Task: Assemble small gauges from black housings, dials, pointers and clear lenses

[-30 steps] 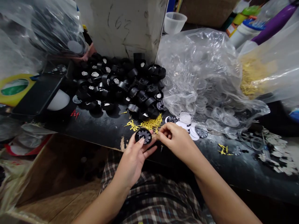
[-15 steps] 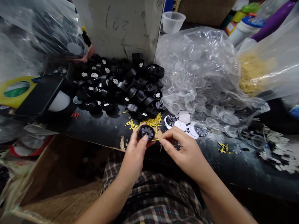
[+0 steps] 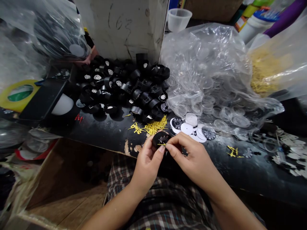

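My left hand (image 3: 150,158) is closed around a round black gauge with a printed dial (image 3: 160,138), its thumb on the near rim. My right hand (image 3: 187,150) pinches a thin yellow pointer (image 3: 162,144), which lies across the dial face. Both hands meet at the front edge of the black bench. Just beyond them is a heap of yellow pointers (image 3: 155,126). To the right of that heap lie loose dial discs (image 3: 187,128), some white side up and some showing black printed faces.
Black round housings (image 3: 134,86) are piled at the back. Clear plastic lenses (image 3: 230,116) spill from a transparent bag (image 3: 192,60) on the right. Red pointers (image 3: 78,118), a yellow tape roll (image 3: 19,95) and a black box (image 3: 43,99) sit left. An open wooden box (image 3: 64,191) stands below the bench.
My left hand has moved right with the gauge and tilted it. The yellow pointer, beside the gauge before, is now over its dial, still in my right hand's fingertips.
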Demonstrator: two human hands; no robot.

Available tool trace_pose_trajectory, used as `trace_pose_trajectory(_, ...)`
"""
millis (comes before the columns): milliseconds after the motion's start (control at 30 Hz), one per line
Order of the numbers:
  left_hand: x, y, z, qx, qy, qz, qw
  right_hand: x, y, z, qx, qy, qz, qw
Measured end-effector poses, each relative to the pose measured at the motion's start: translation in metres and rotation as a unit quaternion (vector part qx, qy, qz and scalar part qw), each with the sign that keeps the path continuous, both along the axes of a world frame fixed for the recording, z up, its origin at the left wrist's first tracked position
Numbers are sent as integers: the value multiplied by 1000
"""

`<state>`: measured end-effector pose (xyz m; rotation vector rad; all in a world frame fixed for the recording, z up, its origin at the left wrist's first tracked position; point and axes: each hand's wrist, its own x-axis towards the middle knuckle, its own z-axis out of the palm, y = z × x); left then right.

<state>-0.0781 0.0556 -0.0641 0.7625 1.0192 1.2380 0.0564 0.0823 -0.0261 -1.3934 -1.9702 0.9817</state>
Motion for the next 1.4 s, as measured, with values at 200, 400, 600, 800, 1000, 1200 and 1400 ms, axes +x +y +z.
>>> trace_pose_trajectory(200, 0, -2, 1, 8, 13, -2, 1000, -1, -5, -1, 10, 9, -25, 1000)
trace_pose_trajectory(400, 0, -5, 3, 16, 97, 39, 994, -2, -8, 1, 12, -20, -13, 1000)
trace_pose_trajectory(600, -2, -10, 6, 44, 173, 65, 982, -8, -16, 2, -15, -15, -39, 999)
trace_pose_trajectory(800, -8, -4, 3, -1, 126, -9, 992, -6, -11, 1, -29, -43, -34, 998)
trace_pose_trajectory(1000, -15, 0, 3, -53, 45, -68, 995, 1, -1, -2, 126, -122, 15, 984)
trace_pose_trajectory(1200, -6, -7, 3, -199, 17, 38, 979, -7, 3, 0, 194, -166, 35, 966)
trace_pose_trajectory(1400, 6, -9, -9, -208, 43, 53, 976, 0, 3, 7, 37, -77, -22, 996)
